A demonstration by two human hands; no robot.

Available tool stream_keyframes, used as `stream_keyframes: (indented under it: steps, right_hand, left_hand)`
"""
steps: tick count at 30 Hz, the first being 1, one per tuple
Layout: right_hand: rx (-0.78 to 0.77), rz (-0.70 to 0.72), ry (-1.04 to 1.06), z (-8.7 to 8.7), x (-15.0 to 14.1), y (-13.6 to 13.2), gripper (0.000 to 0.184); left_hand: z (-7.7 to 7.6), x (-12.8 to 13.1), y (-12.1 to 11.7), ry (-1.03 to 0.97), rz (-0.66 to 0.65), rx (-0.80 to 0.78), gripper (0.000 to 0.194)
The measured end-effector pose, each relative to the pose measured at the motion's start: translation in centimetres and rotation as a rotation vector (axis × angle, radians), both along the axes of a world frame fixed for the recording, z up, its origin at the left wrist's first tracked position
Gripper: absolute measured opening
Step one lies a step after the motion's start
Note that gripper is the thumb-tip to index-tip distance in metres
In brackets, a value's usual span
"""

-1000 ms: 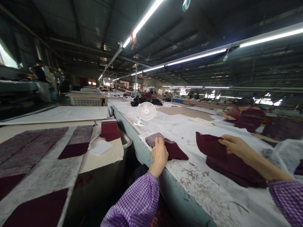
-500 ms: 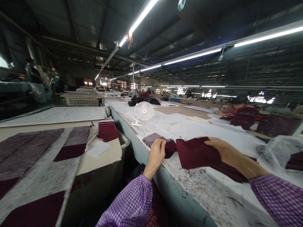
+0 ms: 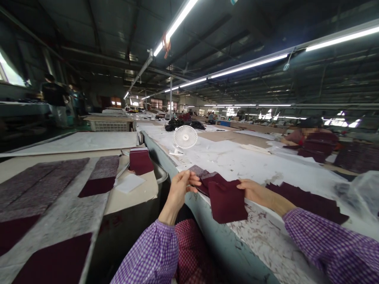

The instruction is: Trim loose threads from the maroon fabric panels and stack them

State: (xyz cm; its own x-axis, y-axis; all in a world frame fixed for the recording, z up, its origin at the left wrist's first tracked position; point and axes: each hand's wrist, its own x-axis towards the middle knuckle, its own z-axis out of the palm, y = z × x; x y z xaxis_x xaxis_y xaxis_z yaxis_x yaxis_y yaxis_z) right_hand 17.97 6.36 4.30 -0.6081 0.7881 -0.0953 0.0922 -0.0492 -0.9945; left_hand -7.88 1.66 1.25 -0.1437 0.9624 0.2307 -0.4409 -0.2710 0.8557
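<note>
A maroon fabric piece (image 3: 227, 203) hangs from my right hand (image 3: 258, 192), which pinches it at its upper right corner. Its lower edge drops near the table's front edge. Just left of it, my left hand (image 3: 180, 190) has its fingers apart beside a small pile of maroon and grey-flecked fabric pieces (image 3: 199, 172); whether the fingertips touch the pile I cannot tell. Behind my right wrist, a spread stack of maroon pieces (image 3: 309, 201) lies on the white-covered table (image 3: 231, 157).
A white fan (image 3: 185, 137) stands on the table. To the left, a lower surface holds flecked fabric panels (image 3: 44, 173), a maroon bundle (image 3: 141, 161) and a white paper (image 3: 129, 183). A clear plastic bag (image 3: 365, 193) lies right. A co-worker (image 3: 310, 136) is across the table.
My right hand has moved left with the maroon piece, away from the stack on the right. My left hand has opened its fingers. The view has shifted slightly.
</note>
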Motion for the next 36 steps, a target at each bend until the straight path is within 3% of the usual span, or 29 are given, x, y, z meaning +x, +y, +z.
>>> stream_keyframes:
  steps: [2, 4, 7, 9, 13, 15, 18, 20, 22, 25, 29, 33, 36]
  right_hand:
    - [0.126, 0.006, -0.060, 1.2, -0.3, -1.0, 0.032]
    - [0.395, -0.056, -0.180, 2.3, -1.0, -2.8, 0.027]
    - [0.931, -0.138, -0.371, 2.9, -2.5, -6.7, 0.013]
    - [1.217, -0.106, -0.472, 2.5, -3.6, -9.5, 0.012]
    - [1.460, 0.036, -0.575, 2.4, -4.4, -12.8, 0.016]
    - [1.498, 0.020, -0.507, 3.1, -4.0, -12.9, 0.008]
    - [1.490, -0.257, -0.373, 4.6, -3.3, -12.0, 0.004]
    - [1.383, -0.385, -0.373, 5.3, -3.0, -11.3, 0.016]
    - [1.201, -0.349, -0.417, 5.6, -2.9, -10.7, 0.027]
    - [0.951, -0.280, -0.458, 5.5, -3.0, -10.4, 0.024]
    - [0.868, -0.354, -0.447, 5.2, -2.9, -10.3, 0.028]
    - [0.827, -0.374, -0.417, 5.1, -2.9, -10.4, 0.029]
    - [0.792, -0.462, -0.384, 4.7, -3.1, -10.4, 0.033]
  left_hand:
    - [0.4, 1.0, -1.6, 0.107, -0.240, -0.057, 0.053]
    - [0.6, 2.6, -3.4, 0.149, -0.392, -0.109, 0.064]
    - [0.6, 5.1, -6.0, 0.017, -0.371, -0.062, 0.061]
    - [0.8, 6.3, -7.4, -0.091, -0.356, -0.043, 0.060]
    - [1.2, 7.1, -8.7, -0.113, -0.215, -0.046, 0.046]
    - [1.2, 7.0, -8.8, -0.060, -0.152, 0.001, 0.038]
    - [1.1, 6.8, -8.8, 0.067, -0.174, 0.073, 0.030]
    - [1.0, 6.8, -8.9, 0.156, -0.234, 0.091, 0.030]
    - [1.1, 6.9, -9.2, 0.200, -0.290, 0.097, 0.031]
    - [1.2, 6.9, -9.6, 0.211, -0.302, 0.105, 0.029]
    - [1.2, 6.2, -9.6, 0.287, -0.175, 0.116, 0.027]
    - [1.1, 6.0, -9.5, 0.398, 0.046, 0.156, 0.026]
    - [0.8, 6.4, -9.4, 0.319, 0.126, 0.145, 0.031]
